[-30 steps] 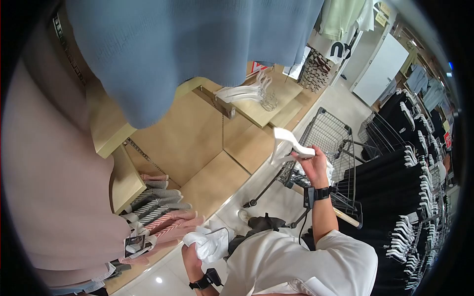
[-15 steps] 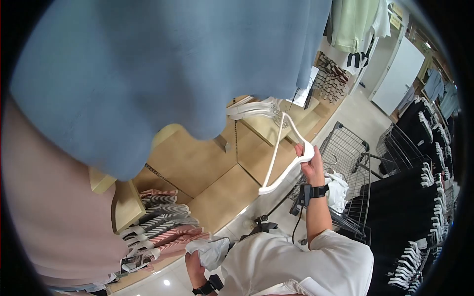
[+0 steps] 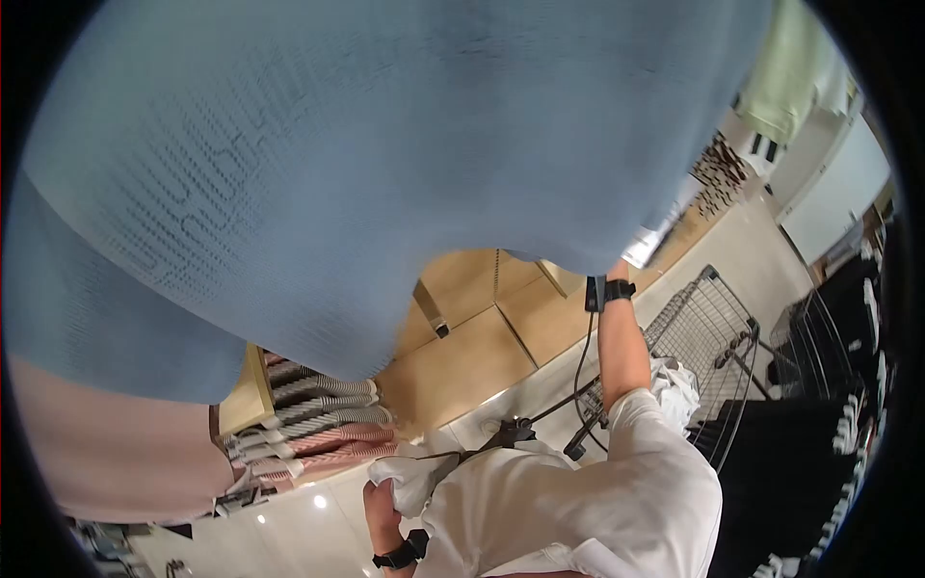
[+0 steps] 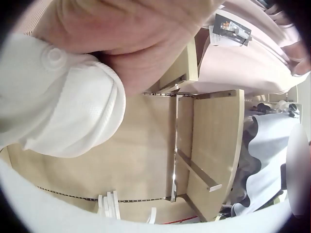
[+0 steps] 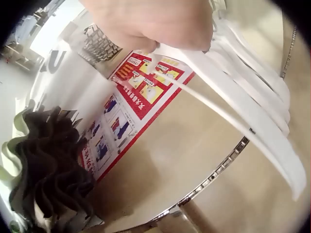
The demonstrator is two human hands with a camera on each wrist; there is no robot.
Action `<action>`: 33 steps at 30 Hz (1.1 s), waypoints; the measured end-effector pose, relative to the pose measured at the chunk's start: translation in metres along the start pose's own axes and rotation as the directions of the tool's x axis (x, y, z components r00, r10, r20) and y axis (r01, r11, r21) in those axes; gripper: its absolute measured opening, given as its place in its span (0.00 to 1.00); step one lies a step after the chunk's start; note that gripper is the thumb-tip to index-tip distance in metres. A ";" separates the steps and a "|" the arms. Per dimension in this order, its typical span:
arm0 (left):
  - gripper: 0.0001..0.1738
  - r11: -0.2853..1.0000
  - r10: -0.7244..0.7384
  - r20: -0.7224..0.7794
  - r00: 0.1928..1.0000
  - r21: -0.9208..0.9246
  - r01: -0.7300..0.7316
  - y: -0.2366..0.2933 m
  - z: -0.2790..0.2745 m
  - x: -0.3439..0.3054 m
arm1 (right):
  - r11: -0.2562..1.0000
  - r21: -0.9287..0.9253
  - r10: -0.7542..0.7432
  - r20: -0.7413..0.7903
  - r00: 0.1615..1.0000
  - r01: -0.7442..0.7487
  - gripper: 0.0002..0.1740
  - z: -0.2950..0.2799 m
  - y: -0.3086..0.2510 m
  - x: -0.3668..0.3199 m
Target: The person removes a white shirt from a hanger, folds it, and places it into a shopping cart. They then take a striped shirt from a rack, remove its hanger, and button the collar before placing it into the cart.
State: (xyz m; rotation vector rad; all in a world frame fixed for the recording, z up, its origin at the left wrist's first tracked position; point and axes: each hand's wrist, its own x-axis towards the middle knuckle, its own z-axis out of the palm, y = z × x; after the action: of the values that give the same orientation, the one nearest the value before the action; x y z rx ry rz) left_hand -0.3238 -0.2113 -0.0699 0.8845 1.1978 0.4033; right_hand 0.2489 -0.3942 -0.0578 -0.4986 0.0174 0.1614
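Observation:
In my left hand (image 4: 141, 29) is a bunched white garment (image 4: 58, 107) with a round button, gripped low at my side in the head view. Fingers of my right hand (image 5: 155, 22) are curled round the middle of a white hanger (image 5: 243, 107), whose arm and lower bar stick out past the hand. Right beside it lie several more white hangers (image 5: 273, 87), overlapping it in the right wrist view. From the head camera, a hanging blue knit garment (image 3: 462, 125) hides the right hand; only the wrist shows.
Wooden shelving (image 3: 448, 376) stands ahead, with a metal bracket (image 3: 431, 310) jutting out. Striped clothes (image 3: 332, 414) hang low at left, beside a pink garment (image 3: 116, 433). A wire shopping cart (image 3: 703, 332) is at right, near black clothes (image 3: 771, 462) on a rack.
My right hand has carried the hanger up and forward, from above the cart to the hanger pile behind the blue garment. My left hand keeps holding the white garment low.

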 end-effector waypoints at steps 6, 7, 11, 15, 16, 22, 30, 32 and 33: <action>0.17 0.999 0.005 -0.081 0.997 -0.049 -0.009 -0.017 0.002 -0.012 | 0.975 -0.086 0.213 0.087 0.973 -0.206 0.13 -0.020 0.022 0.029; 0.17 0.998 0.003 -0.100 0.995 -0.065 -0.010 -0.018 0.005 -0.016 | 0.967 -0.100 0.246 0.103 0.964 -0.236 0.13 -0.038 0.018 0.017; 0.16 0.996 0.001 -0.143 0.990 -0.084 -0.013 -0.025 0.010 -0.028 | 0.927 -0.154 0.364 0.158 0.918 -0.341 0.13 -0.104 0.001 -0.019; 0.15 0.999 -0.048 -0.236 0.971 -0.024 0.043 -0.034 0.012 -0.034 | 0.880 -0.213 0.465 0.212 0.860 -0.424 0.13 -0.097 0.023 0.009; 0.15 0.998 -0.053 -0.251 0.967 -0.038 0.045 -0.034 0.014 -0.040 | 0.866 -0.229 0.491 0.221 0.842 -0.445 0.13 -0.093 0.030 0.015; 0.13 0.997 -0.020 -0.283 0.959 -0.076 -0.002 -0.046 0.008 -0.054 | 0.784 -0.307 0.613 0.248 0.750 -0.539 0.13 -0.132 0.014 0.028; 0.12 0.996 -0.091 -0.325 0.941 -0.008 0.094 -0.020 0.025 -0.063 | 0.716 -0.395 0.690 0.272 0.671 -0.575 0.13 -0.130 0.022 0.041; 0.12 0.996 -0.084 -0.305 0.949 -0.034 0.078 -0.029 0.021 -0.057 | 0.702 -0.415 0.703 0.274 0.657 -0.579 0.13 -0.139 0.015 0.038; 0.12 0.996 -0.075 -0.286 0.955 -0.062 0.059 -0.034 0.019 -0.052 | 0.697 -0.425 0.708 0.276 0.650 -0.578 0.13 -0.142 0.010 0.038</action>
State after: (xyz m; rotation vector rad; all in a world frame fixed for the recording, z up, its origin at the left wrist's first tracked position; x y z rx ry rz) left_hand -0.3303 -0.2759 -0.0614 0.7539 1.4744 0.5190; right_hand 0.2880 -0.4472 -0.1895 -0.7429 -0.2642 1.0124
